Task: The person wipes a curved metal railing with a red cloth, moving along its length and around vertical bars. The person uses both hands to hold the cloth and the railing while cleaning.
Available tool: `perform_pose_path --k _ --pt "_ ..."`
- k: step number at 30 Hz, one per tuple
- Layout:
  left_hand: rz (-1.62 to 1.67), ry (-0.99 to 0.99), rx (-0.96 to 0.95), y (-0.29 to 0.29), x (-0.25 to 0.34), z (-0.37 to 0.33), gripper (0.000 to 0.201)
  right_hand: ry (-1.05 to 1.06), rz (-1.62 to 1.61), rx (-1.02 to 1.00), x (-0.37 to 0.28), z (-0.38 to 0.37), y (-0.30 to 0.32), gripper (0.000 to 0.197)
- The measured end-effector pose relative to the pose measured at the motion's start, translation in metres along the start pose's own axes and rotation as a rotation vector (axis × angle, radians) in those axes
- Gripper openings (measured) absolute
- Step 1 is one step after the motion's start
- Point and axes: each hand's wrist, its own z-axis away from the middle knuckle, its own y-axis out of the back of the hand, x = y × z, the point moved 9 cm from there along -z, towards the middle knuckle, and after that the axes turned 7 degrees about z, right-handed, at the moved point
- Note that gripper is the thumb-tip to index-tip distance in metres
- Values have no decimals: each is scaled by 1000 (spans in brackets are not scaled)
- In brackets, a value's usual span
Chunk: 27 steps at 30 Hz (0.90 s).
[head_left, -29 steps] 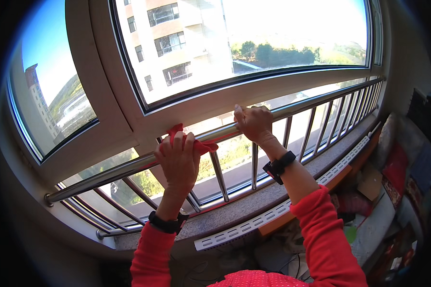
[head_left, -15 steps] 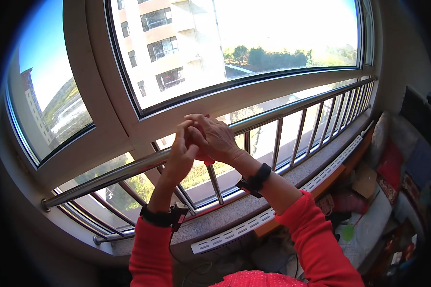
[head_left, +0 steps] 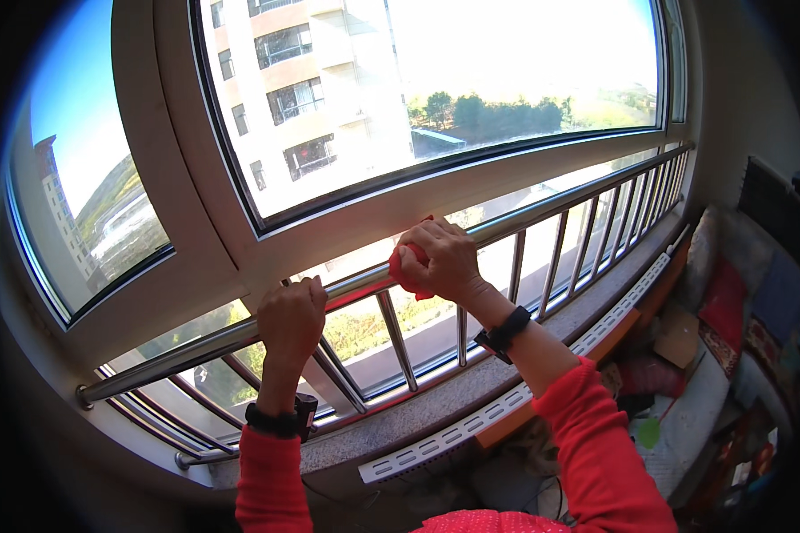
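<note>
A shiny metal handrail (head_left: 542, 211) runs slantwise in front of the window. My right hand (head_left: 446, 258) is closed round a red cloth (head_left: 411, 268), pressing it against the top of the rail near the middle. Part of the cloth bulges out under my thumb and past my fingers. To the left, my left hand (head_left: 291, 322) grips the same rail with its fingers curled over; the palm side is hidden. Both wrists carry black bands, and red sleeves cover the forearms.
Upright metal bars (head_left: 396, 342) stand below the rail. Behind them is a window with a pale frame (head_left: 320, 226). Under the stone sill (head_left: 418, 413) runs a white slotted radiator (head_left: 453, 435). Piled boxes and cushions (head_left: 729, 306) lie at the right.
My hands, together over the rail before, have come apart. The right moved rightward along the rail with the cloth. The left moved left and down, closing on the rail.
</note>
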Motion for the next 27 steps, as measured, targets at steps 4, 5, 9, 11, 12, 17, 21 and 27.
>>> perform_pose_path --k 4,5,9,11,12,17,21,27 --pt "-44 -21 78 3 4 1 36 1 77 72 49 8 24 14" --pt "-44 -22 111 5 5 2 34 -12 81 74 61 10 27 14" --pt "-78 -53 159 7 10 4 29 -58 142 78 112 17 41 16" --pt "-107 -63 159 5 10 3 28 -95 180 72 140 20 50 18" --pt "-112 -74 188 6 11 4 28 -90 175 95 152 21 55 18" --pt "-119 -49 244 2 6 8 29 -165 211 91 213 29 72 22" --pt "-173 -60 230 -4 5 8 32 -214 213 105 261 35 86 27" --pt "-443 -50 137 -13 8 9 18 -196 420 117 313 42 99 26"
